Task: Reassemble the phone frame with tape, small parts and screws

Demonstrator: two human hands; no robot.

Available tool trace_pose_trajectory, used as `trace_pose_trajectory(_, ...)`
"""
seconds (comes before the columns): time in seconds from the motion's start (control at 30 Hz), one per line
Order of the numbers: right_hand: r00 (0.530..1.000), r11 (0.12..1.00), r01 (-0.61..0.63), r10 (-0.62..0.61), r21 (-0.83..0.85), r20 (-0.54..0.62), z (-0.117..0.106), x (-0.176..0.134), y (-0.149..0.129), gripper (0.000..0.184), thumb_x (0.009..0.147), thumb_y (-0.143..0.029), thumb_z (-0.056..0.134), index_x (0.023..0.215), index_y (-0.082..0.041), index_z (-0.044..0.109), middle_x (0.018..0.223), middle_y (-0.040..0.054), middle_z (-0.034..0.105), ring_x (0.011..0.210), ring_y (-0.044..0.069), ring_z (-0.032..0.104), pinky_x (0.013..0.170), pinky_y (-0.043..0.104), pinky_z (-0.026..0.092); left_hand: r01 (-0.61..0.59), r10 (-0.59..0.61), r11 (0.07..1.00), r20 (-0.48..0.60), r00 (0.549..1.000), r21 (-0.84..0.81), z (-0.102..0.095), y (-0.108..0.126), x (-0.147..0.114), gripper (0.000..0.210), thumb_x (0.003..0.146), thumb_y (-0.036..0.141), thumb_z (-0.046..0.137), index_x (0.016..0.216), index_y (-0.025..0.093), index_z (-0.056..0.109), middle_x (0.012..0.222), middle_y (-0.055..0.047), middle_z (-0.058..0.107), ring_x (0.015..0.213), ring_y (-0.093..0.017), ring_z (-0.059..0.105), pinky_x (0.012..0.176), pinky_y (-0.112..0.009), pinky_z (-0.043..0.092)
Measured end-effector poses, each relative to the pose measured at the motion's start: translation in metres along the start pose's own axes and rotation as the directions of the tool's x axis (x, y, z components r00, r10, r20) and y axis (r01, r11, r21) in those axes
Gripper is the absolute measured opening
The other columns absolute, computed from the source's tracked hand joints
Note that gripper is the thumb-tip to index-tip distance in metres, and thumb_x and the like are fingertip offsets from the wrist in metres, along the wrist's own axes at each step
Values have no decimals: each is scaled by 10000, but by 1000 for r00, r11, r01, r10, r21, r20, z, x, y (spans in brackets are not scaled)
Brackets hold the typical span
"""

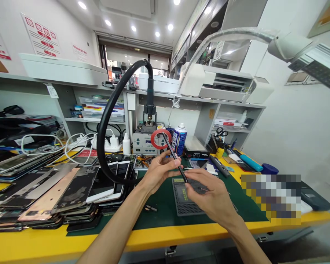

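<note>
A thin black smartphone (173,156), seen nearly edge-on and tilted, is raised above the work mat. My left hand (162,169) grips its middle, thumb on the near side and fingers behind. At the lower end, my right hand (209,192) closes its thumb and fingertips on the edge. Behind the phone's upper end shows a red ring (153,140) like a roll of tape; whether the two touch I cannot tell. Below the hands a grey perforated pad (178,203) lies on the green mat (162,198), partly hidden by my right hand.
Stacks of phones and screens (77,190) fill the left side. A thick black hose (101,139) arches from a hot-air station (143,141) at the back. Beside it stands a blue spray can (180,137). Scissors (221,132) and a turquoise case (250,162) are on the right.
</note>
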State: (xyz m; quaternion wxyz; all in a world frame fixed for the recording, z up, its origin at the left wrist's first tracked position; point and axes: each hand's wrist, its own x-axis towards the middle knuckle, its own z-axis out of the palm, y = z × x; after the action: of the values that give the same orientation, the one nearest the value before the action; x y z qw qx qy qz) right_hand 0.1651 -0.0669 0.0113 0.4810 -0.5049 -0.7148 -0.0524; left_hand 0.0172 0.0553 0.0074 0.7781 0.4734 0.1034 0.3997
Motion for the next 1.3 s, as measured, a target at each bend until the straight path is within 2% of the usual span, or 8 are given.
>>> trace_pose_trajectory(0.4, 1000, 1000, -9, 10, -28, 29, 0, -2, 2, 221, 844, -165, 641, 1045, -239, 694, 1043, 85, 732, 985, 249, 693, 852, 363, 584, 8, -8, 999, -10, 1000, 53, 3, 7, -3, 499, 713, 267, 855, 1151, 171, 635, 1044, -102, 681, 967, -256, 678, 908, -486, 552)
trace_pose_trajectory(0.57, 997, 992, 33, -42, -125, -69, 13, -11, 6, 289, 862, -179, 673, 1148, -223, 669, 1059, 114, 731, 995, 264, 690, 834, 374, 587, -35, 41, 994, -58, 997, 104, 7, 1, -4, 523, 705, 279, 861, 1159, 187, 618, 1065, -86, 666, 997, -247, 662, 899, -452, 556)
trace_pose_trajectory(0.73, 972, 984, 37, -77, -176, -221, 27, -13, 4, 245, 851, -99, 636, 1047, -213, 729, 959, 116, 757, 882, 262, 719, 763, 380, 605, -83, 90, 992, -72, 993, 96, 9, -6, -4, 503, 718, 265, 854, 1150, 189, 608, 1087, -79, 652, 1015, -223, 641, 903, -416, 557)
trace_pose_trajectory(0.93, 953, 971, 61, -126, -232, -274, 31, -13, 6, 272, 832, -92, 659, 1053, -222, 751, 959, 109, 776, 884, 269, 733, 781, 396, 616, -143, 146, 989, -85, 986, 47, 7, -8, -1, 344, 837, 397, 736, 1076, 166, 648, 1046, -90, 669, 981, -219, 656, 905, -427, 549)
trace_pose_trajectory(1.1, 936, 969, 88, -159, -229, -314, 34, -17, 5, 251, 810, -103, 693, 1020, -209, 781, 944, 111, 787, 844, 269, 749, 769, 380, 626, -221, 222, 975, -125, 967, 17, 2, -4, 3, 353, 893, 464, 650, 1023, 136, 673, 1123, -132, 663, 993, -228, 654, 875, -407, 554)
trace_pose_trajectory(1.2, 936, 994, -26, -14, -110, -353, 31, -22, 7, 168, 818, -197, 710, 952, -222, 807, 931, 94, 793, 832, 270, 756, 770, 360, 635, -281, 281, 959, -147, 948, 19, -2, 4, 2, 352, 897, 448, 651, 1101, 163, 672, 1188, -131, 657, 1019, -232, 650, 884, -394, 539)
trace_pose_trajectory(1.27, 917, 967, -247, 254, 63, -309, 27, -24, 11, 173, 818, -321, 724, 929, -226, 819, 941, 90, 796, 842, 286, 759, 726, 342, 644, -318, 318, 948, -167, 933, 25, -5, 9, 2, 333, 871, 395, 698, 1125, 181, 673, 1156, -114, 676, 1026, -226, 648, 900, -376, 520)
trace_pose_trajectory(1.3, 878, 911, -377, 408, 167, -251, 25, -26, 14, 224, 806, -386, 734, 933, -223, 822, 938, 92, 799, 845, 298, 761, 700, 336, 647, -333, 332, 943, -177, 926, 26, -6, 11, 2, 306, 857, 368, 719, 1099, 184, 683, 1117, -101, 688, 1014, -218, 650, 904, -365, 511)
